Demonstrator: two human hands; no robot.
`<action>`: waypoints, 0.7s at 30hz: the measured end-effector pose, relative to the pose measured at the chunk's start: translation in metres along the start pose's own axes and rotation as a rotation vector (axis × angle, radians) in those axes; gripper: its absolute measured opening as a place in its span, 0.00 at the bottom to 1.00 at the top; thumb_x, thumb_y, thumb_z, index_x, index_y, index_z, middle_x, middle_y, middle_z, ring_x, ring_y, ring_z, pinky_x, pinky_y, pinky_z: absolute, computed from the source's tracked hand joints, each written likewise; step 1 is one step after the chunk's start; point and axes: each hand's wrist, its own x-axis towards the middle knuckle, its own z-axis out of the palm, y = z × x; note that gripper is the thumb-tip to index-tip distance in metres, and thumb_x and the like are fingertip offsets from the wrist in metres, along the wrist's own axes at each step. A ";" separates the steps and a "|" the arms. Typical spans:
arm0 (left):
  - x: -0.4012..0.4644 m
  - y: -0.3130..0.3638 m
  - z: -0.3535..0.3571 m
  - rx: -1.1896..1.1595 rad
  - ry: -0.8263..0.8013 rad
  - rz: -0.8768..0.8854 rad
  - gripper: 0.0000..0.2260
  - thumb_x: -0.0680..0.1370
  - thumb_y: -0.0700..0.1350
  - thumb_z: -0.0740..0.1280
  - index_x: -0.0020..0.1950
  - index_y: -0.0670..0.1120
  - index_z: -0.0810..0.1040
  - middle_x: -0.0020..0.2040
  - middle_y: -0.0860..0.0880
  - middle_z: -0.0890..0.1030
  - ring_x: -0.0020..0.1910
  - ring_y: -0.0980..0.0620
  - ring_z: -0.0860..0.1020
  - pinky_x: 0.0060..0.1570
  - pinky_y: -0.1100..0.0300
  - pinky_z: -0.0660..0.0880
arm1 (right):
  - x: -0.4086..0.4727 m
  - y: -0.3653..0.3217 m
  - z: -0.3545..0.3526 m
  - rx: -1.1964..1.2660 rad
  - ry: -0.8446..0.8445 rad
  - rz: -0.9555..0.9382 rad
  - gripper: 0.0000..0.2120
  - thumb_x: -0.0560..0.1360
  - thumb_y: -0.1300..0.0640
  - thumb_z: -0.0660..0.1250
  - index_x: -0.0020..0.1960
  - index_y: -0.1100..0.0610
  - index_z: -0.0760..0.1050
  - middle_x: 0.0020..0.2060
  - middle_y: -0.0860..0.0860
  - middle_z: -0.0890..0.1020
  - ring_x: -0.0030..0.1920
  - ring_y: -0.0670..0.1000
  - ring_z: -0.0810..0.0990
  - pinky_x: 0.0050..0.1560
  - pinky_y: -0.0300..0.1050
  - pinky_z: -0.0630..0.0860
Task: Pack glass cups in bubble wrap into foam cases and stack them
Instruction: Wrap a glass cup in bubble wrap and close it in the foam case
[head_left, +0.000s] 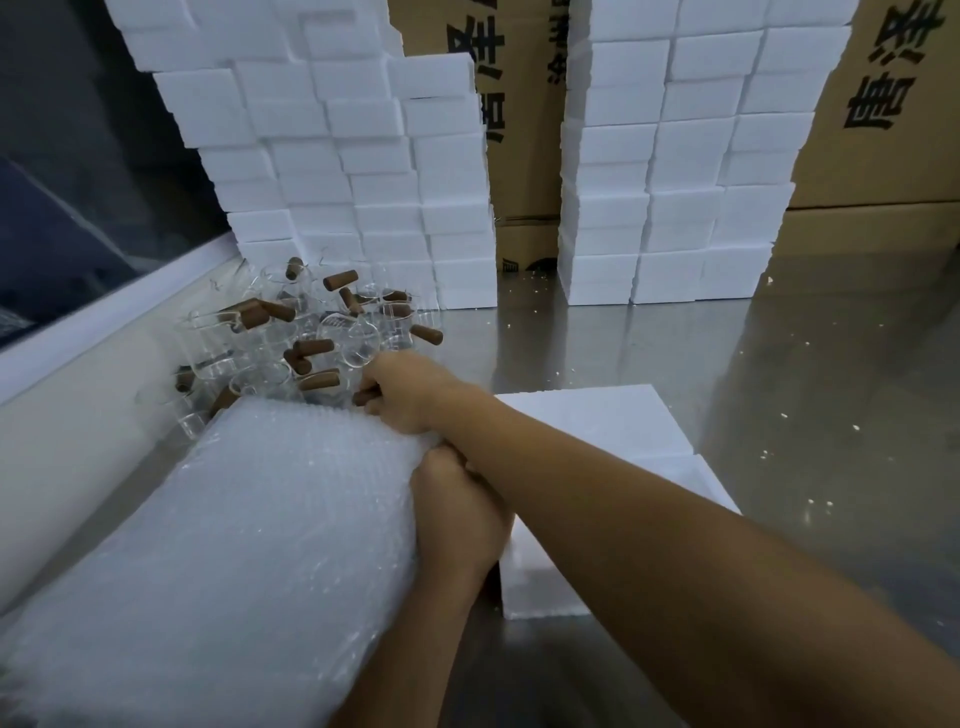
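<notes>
Stacked foam cases, far: tall, leaning, liable to topple if jostled. Bubble wrap, near left: edge pinched by left hand; tearing possible. Open foam case, near right. Glass cups, piled loose: right hand curled round one handle; clinking, chipping likely on lifting.

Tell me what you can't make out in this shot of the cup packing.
Head view only:
- left hand: fingers hidden under the right forearm.
- right hand: grip on a brown handle, the cup itself unclear.
- glass cups: clear and overlapping, uncountable.
- foam case: partly covered by the arm.
</notes>
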 end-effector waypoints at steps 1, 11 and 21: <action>0.001 0.001 -0.001 -0.015 0.005 -0.014 0.16 0.77 0.30 0.61 0.33 0.46 0.72 0.31 0.51 0.74 0.33 0.54 0.73 0.35 0.62 0.73 | -0.004 0.001 -0.002 0.005 0.026 0.011 0.12 0.79 0.60 0.63 0.61 0.61 0.75 0.57 0.58 0.80 0.56 0.59 0.78 0.59 0.55 0.77; -0.008 0.015 -0.006 -0.023 0.022 -0.017 0.05 0.76 0.47 0.72 0.42 0.48 0.85 0.41 0.60 0.79 0.40 0.64 0.76 0.38 0.80 0.65 | -0.125 0.044 -0.054 0.209 0.490 0.094 0.10 0.81 0.60 0.61 0.60 0.58 0.77 0.54 0.55 0.82 0.54 0.57 0.79 0.55 0.55 0.77; -0.028 0.056 -0.025 -0.008 -0.101 0.444 0.27 0.68 0.49 0.66 0.67 0.59 0.69 0.53 0.60 0.78 0.36 0.56 0.76 0.33 0.61 0.73 | -0.233 0.082 -0.053 0.227 0.630 0.037 0.08 0.81 0.61 0.63 0.57 0.57 0.78 0.50 0.50 0.84 0.51 0.50 0.81 0.52 0.47 0.78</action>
